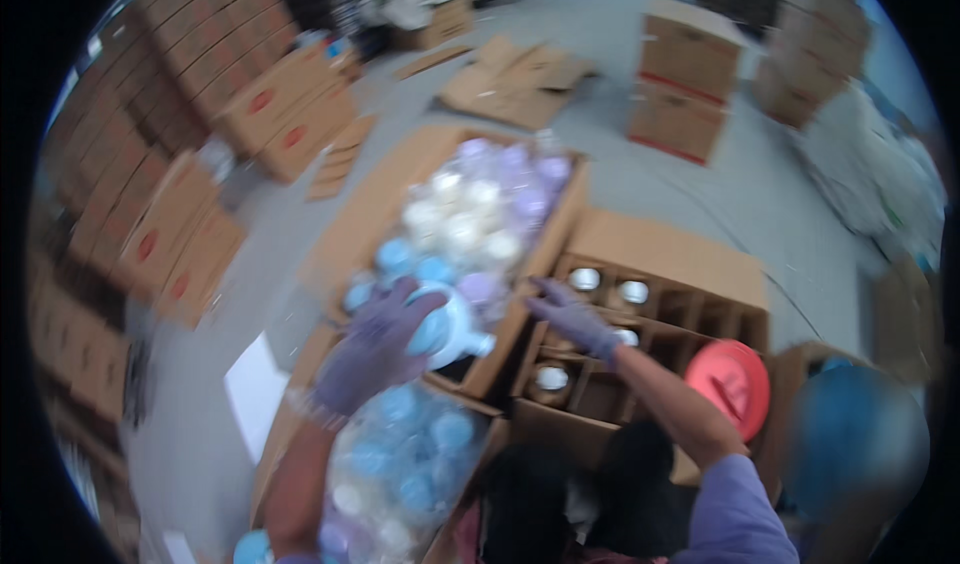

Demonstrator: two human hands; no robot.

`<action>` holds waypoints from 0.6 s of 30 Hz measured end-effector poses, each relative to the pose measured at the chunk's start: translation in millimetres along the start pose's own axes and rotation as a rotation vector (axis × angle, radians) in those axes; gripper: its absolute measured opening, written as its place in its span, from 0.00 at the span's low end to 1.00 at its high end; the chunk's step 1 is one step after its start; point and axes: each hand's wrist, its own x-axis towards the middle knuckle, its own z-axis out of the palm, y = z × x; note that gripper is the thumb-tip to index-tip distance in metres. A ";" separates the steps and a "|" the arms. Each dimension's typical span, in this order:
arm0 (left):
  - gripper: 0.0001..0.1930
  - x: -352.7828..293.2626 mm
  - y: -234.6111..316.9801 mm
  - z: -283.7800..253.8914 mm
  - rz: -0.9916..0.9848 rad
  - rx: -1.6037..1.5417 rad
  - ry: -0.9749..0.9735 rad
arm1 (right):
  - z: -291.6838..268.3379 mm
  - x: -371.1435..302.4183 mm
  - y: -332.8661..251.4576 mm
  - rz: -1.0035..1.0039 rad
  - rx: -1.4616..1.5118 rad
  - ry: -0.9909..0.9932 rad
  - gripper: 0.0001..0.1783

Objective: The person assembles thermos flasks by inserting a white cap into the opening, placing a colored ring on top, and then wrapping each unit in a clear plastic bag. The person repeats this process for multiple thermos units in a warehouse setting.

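Note:
My left hand (375,339), in a pale purple glove, is closed around a light blue plastic bottle-like piece (455,326) with a short neck pointing right. It is over the near end of an open carton (560,226) of blue, white and purple plastic pieces (465,232), blurred. My right hand (575,316), gloved too, reaches over the left side of a divided carton (690,309). Its fingers are stretched toward the edge between the two cartons, with nothing seen in them. White-topped containers (632,292) stand in some of the divided carton's cells.
A second carton at the lower left holds bagged blue and white pieces (415,454). A red round plastic dish (728,389) lies at the divided carton's right. A blurred blue rounded thing (850,434) is at the lower right. Stacked cartons (290,114) and flattened cardboard (510,79) are farther off.

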 end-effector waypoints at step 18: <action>0.26 -141.7 206.6 69.3 -0.206 -0.668 0.352 | -40.7 -252.0 10.4 -0.486 0.843 0.267 0.18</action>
